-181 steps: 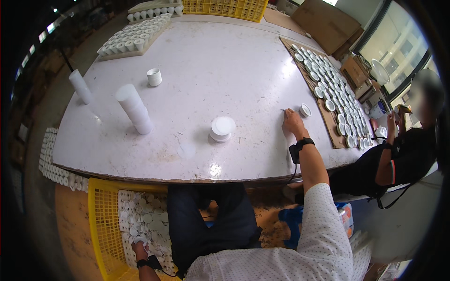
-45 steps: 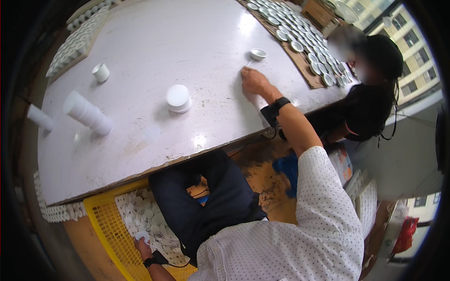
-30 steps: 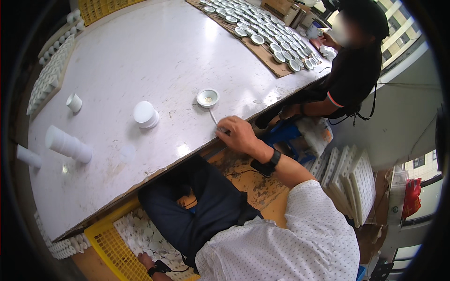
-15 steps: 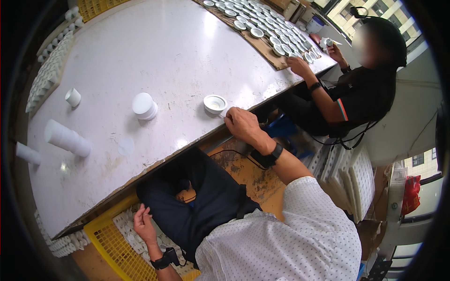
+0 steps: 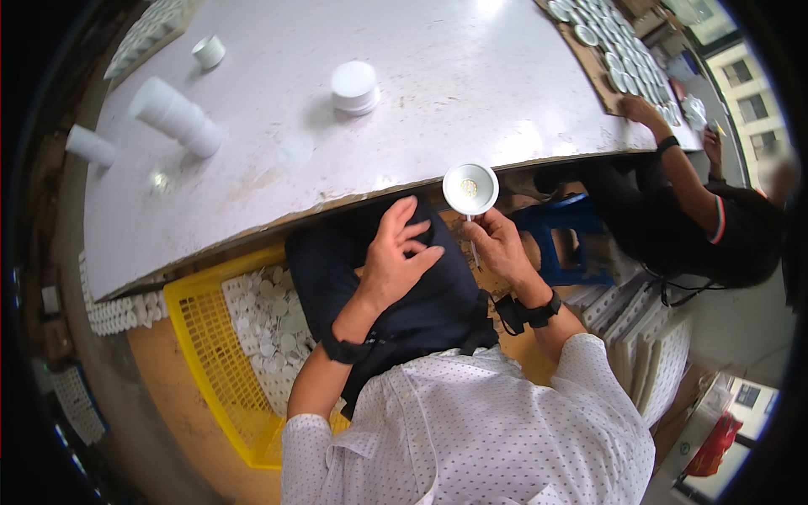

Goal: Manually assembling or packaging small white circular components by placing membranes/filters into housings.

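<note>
My right hand (image 5: pixel 498 244) grips a white round downlight (image 5: pixel 455 200) just off the table's front edge, its thumb and fingers at the lower rim. The open face of the lamp is turned up and shows a yellowish dotted LED plate in the middle. A thin pale cord hangs below it through my fingers. To the left of the lamp, over my lap, my left hand (image 5: pixel 392 257) is open with fingers apart and nothing in it. On the table (image 5: pixel 438 93) stands a short stack of white discs (image 5: pixel 355 88), and a translucent disc (image 5: pixel 295 151) lies near the front edge.
Farther left are a tall disc stack (image 5: pixel 175 116) and two smaller white rolls. A yellow basket (image 5: pixel 189 337) with white trays and loose discs is below. At the right, a co-worker's hand (image 5: pixel 644 114) touches cardboard bearing many downlights (image 5: pixel 619 59). A blue stool (image 5: pixel 555 223) stands beneath.
My right hand has lifted the downlight from the table and brought it toward me over the edge. The left hand has risen from beside the basket to near it. The view has shifted.
</note>
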{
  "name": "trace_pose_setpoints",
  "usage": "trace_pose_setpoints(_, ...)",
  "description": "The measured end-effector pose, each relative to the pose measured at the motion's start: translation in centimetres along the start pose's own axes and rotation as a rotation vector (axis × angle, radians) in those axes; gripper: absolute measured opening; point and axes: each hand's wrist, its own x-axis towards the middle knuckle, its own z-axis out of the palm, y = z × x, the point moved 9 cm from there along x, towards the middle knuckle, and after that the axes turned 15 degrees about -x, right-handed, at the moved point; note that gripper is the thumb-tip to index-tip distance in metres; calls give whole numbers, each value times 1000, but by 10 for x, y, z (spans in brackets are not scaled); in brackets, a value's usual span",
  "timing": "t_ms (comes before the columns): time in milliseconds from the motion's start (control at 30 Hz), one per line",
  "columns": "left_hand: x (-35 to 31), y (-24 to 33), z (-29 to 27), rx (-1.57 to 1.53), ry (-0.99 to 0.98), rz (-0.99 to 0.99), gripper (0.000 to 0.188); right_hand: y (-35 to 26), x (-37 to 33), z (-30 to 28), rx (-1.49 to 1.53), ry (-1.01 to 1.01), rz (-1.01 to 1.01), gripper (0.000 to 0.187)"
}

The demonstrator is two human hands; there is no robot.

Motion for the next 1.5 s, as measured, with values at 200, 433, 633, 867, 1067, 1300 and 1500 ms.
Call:
trace_pose_setpoints(200,6,33,-1,324,68,232,76,-21,-12,56,-59,-257,-130,16)
trace_pose_setpoints(433,-33,27,-63,257,350,256,70,-66,29,32,0,-87,-278,14)
trace_pose_setpoints(633,-61,4,-81,127,395,138,66,-113,138,13,-240,261,-201,42)
trace_pose_setpoints(867,-82,-1,-94,161,435,160,67,-111,202,45,-287,151,-25,42)
trace_pose_setpoints(1067,-86,-2,-104,191,403,186,63,-101,192,44,-6,112,-1,29)
trace_pose_setpoints(1300,-84,2,-103,118,425,150,69,-88,147,49,469,-36,-11,22)
trace_pose_setpoints(1500,-70,23,-98,90,376,200,70,-69,102,69,581,-250,4,25)
